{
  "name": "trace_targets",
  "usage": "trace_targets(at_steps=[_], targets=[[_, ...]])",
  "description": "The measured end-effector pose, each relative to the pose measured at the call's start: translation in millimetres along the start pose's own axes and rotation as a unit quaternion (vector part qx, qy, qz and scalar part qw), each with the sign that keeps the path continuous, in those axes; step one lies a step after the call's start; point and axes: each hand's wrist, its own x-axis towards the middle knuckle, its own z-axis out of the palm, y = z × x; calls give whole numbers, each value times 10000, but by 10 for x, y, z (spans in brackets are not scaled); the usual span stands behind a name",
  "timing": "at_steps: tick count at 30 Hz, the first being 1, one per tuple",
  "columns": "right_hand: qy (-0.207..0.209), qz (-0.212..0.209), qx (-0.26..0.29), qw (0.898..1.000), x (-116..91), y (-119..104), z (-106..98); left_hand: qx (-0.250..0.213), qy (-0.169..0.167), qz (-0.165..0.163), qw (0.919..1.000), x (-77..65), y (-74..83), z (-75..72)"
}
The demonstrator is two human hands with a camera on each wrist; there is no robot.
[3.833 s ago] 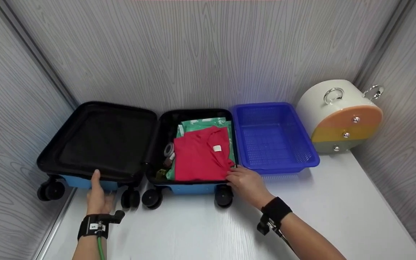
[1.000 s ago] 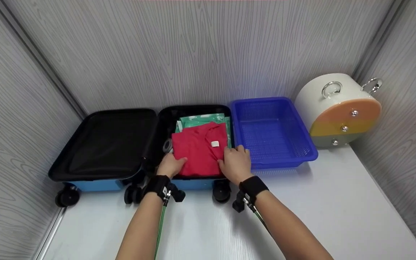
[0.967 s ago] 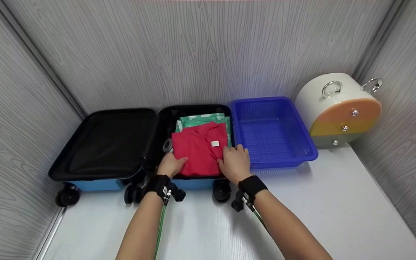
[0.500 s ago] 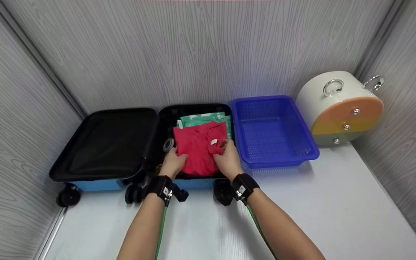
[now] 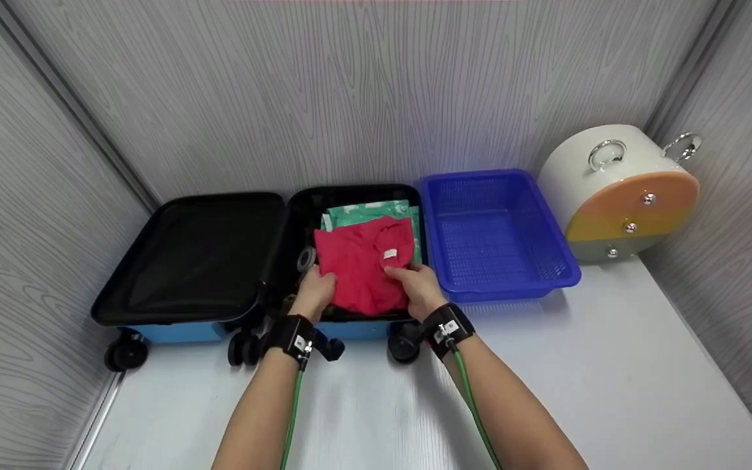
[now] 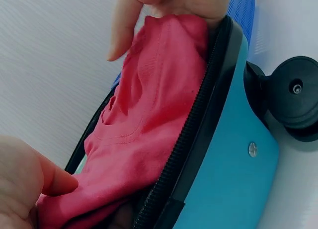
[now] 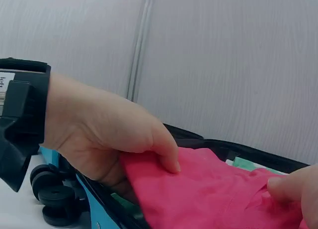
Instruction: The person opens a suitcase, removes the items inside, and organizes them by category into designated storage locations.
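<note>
A folded red shirt [image 5: 363, 261] with a white label at its collar lies on green patterned cloth [image 5: 376, 210] in the right half of an opened blue suitcase [image 5: 353, 331]. My left hand [image 5: 315, 292] grips the shirt's left edge, thumb on top and fingers underneath, as the right wrist view shows. My right hand [image 5: 420, 287] holds the shirt's right edge near the collar, thumb on top. In the left wrist view the shirt [image 6: 144, 105] is raised along the zipper edge between both hands. A grey ring-shaped roll [image 5: 306, 259] sits left of the shirt.
The suitcase's black-lined other half [image 5: 200, 254] lies to the left. A blue plastic basket [image 5: 500, 248] stands right of the case. Farther right is a white rounded box [image 5: 585, 156] with striped drawers and ring handles. Wood-grain walls [image 5: 350, 91] enclose the table.
My left hand has left the suitcase's left half for the shirt. My right hand has moved from the case edge onto the shirt, whose near part is now gathered and slightly lifted.
</note>
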Motion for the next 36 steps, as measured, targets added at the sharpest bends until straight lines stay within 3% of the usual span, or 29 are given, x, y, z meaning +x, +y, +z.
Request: trace_targets(at_steps=[6, 14, 21, 28, 36], targets=[[372, -317, -789, 9957, -10, -28, 41, -69, 52, 109, 9999, -18, 31, 23], [199, -955, -971, 9905, 13, -11, 67, -74, -48, 91, 9999, -50, 44, -5], [106, -1491, -1444, 9782, -4, 19, 19, -318, -51, 488, 9983, -97, 67, -33], [40, -2002, -1334, 9706, 13, -102, -101, -589, -227, 840, 9945, -155, 247, 104], [193, -2611, -1248, 9570, 83, -409, -378, -686, -368, 1043, 9915, -162, 450, 389]])
